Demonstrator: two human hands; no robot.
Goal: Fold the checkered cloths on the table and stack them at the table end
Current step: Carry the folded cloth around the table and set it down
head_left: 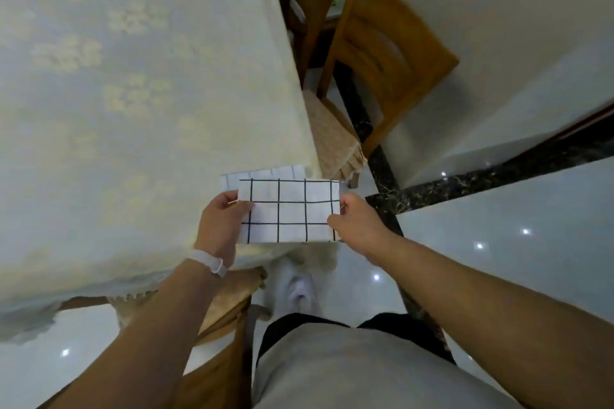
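A person looks down at the near corner of a table [133, 109] draped in a pale cream patterned tablecloth. Both hands hold one folded checkered cloth [289, 209], white with thin dark grid lines, flat and level over that table corner. The left hand [221, 219], which has a white wristband [209, 261] behind it, pinches the cloth's left edge with the thumb on top and the fingers underneath. The right hand [355, 226] pinches the right edge the same way. Gripping both short edges likely keeps the folded layers taut and together so they do not fall open as the cloth is carried. A second folded checkered cloth [262, 173] lies on the table at the same corner, showing just past the far edge of the held one. This appears to be the start of the stack, and the held cloth seems lined up to go on top of it. Whether the two cloths already touch cannot be told from this angle. Two wooden chairs [388, 50] stand along the table's right side, on a glossy light floor.
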